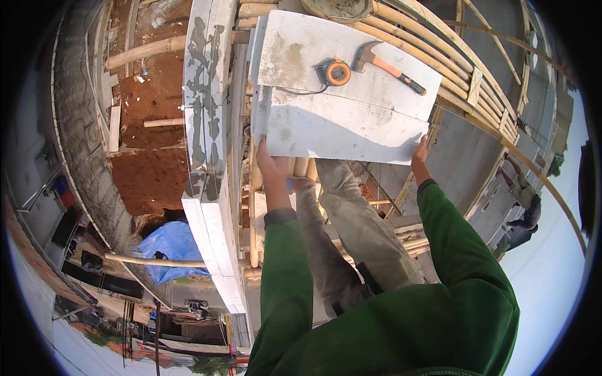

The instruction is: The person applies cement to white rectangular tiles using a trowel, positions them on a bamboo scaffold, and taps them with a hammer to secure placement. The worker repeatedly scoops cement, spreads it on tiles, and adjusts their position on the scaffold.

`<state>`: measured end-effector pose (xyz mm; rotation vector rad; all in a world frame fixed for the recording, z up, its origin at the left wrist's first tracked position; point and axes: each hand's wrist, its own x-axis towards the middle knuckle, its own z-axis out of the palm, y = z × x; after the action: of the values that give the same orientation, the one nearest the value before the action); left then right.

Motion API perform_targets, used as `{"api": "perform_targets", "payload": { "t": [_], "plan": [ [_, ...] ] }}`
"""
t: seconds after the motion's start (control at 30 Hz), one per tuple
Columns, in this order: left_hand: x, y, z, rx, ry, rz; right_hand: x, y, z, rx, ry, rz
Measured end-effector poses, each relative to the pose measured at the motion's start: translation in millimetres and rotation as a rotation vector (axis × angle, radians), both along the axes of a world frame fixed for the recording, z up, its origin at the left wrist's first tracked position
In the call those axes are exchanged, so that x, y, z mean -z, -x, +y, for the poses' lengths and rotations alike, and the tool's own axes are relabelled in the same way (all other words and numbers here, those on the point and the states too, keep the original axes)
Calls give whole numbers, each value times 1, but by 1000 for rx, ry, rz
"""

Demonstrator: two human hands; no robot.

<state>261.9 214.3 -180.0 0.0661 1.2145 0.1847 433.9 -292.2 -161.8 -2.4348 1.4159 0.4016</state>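
Note:
A white lightweight concrete block (338, 135) lies at the near edge of a block stack, partly in shadow. My left hand (271, 166) grips its left end, and my right hand (421, 155) is closed round the right end; most fingers of both are hidden beneath or behind it. Against its far side sits another white block (295, 37). On the blocks' top rest a black-and-orange tape measure (337, 73), its dark strap trailing left, and a hammer (392, 69) with an orange-and-black handle.
To the left runs a white block wall (210, 232) with grey mortar patches along its top. Bamboo poles (426, 41) form scaffolding around and below my legs. A mortar pan (338, 7) stands at the far edge. Another person (530, 203) is at the far right, lower down.

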Motion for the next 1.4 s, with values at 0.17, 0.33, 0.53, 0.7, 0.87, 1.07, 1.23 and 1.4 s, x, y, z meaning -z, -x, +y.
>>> {"api": "perform_targets", "payload": {
  "t": [0.17, 0.33, 0.53, 0.7, 0.87, 1.07, 1.23, 1.4],
  "plan": [
    [17, 41, 2, -5, -12, -55, 21, 53, -27, -75, -306, -68],
    [-58, 73, 7, 371, -197, 137, -6, 58, -23, -344, -255, 90],
    [-142, 0, 15, 650, -252, 626, -46, -13, -31, -820, 43, 449],
    [-151, -67, 33, 981, -615, 740, -72, -66, 4, -831, 73, 492],
    [-151, -93, 28, 1098, -798, 801, -135, -42, 97, -1105, 63, -155],
    [-177, -116, 9, 1383, -1308, 1032, -181, -21, 188, -1650, -52, 276],
    [-211, -97, -5, 1813, -1860, -71, -179, -36, 209, -1651, -81, 213],
    [-175, -100, 1, 1950, -2235, 59, -166, -37, 201, -1673, -113, 195]
  ]
}}
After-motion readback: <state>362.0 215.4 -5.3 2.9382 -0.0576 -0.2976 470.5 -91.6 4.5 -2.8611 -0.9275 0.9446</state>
